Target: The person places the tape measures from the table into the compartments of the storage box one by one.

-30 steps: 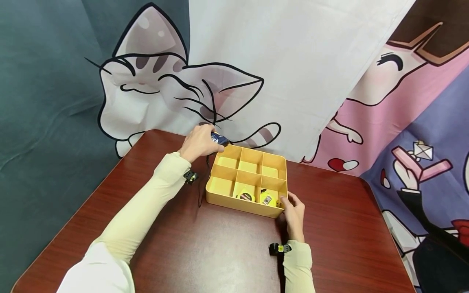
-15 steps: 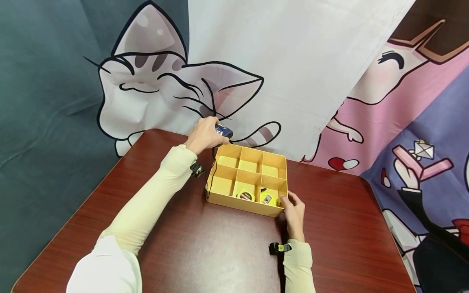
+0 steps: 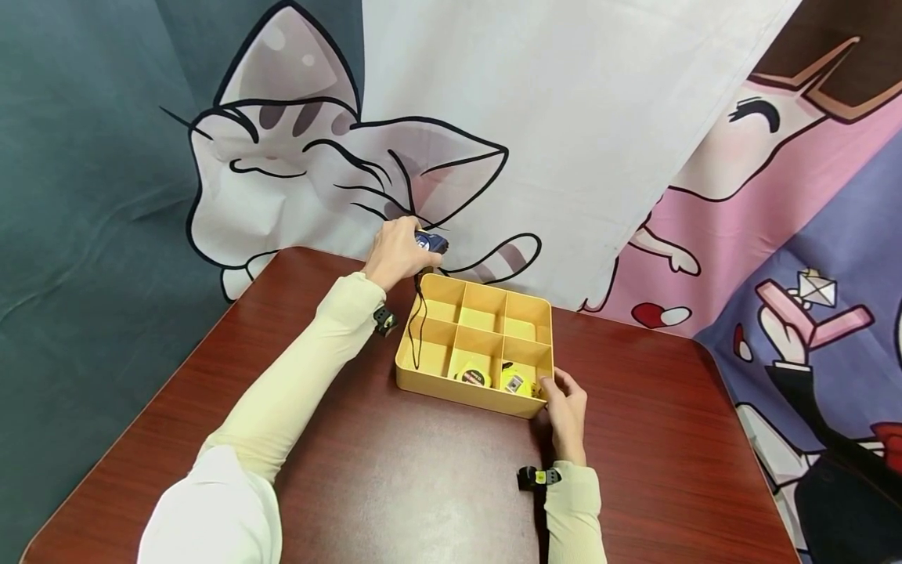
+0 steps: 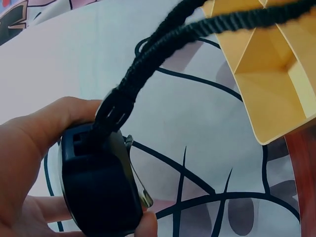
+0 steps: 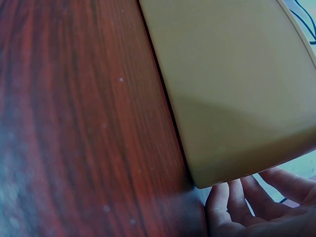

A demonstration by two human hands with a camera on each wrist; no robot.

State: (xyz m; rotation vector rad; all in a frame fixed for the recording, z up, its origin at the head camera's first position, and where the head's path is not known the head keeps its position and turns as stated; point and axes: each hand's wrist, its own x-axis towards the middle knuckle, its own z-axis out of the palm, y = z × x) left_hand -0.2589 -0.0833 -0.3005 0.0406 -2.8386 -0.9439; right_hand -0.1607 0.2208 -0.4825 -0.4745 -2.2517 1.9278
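Note:
My left hand (image 3: 396,252) grips a dark blue tape measure (image 3: 431,243), held up above the back left corner of a yellow divided box (image 3: 465,395). In the left wrist view, the black case of the tape measure (image 4: 101,185) shows a metal belt clip, and a black braided wrist strap (image 4: 217,29) is fastened to it. The strap's loop hangs over the left compartments. At the front right corner, my right hand (image 3: 566,411) holds the box wall, thumb over the rim. Its fingers (image 5: 261,200) lie against the outside. Two yellow tape measures, one (image 3: 474,375) in the front middle compartment and another (image 3: 517,383) front right, lie inside.
The box stands on a reddish-brown wooden table (image 3: 655,439), towards its back edge. Behind it hangs a cloth backdrop (image 3: 578,141) with cartoon drawings. A black object (image 3: 846,501) is beyond the table's right edge.
My left hand has raised the dark blue tape measure and moved it slightly right and back. Its strap has swung from beside the box to over the left compartments. My right hand stays put.

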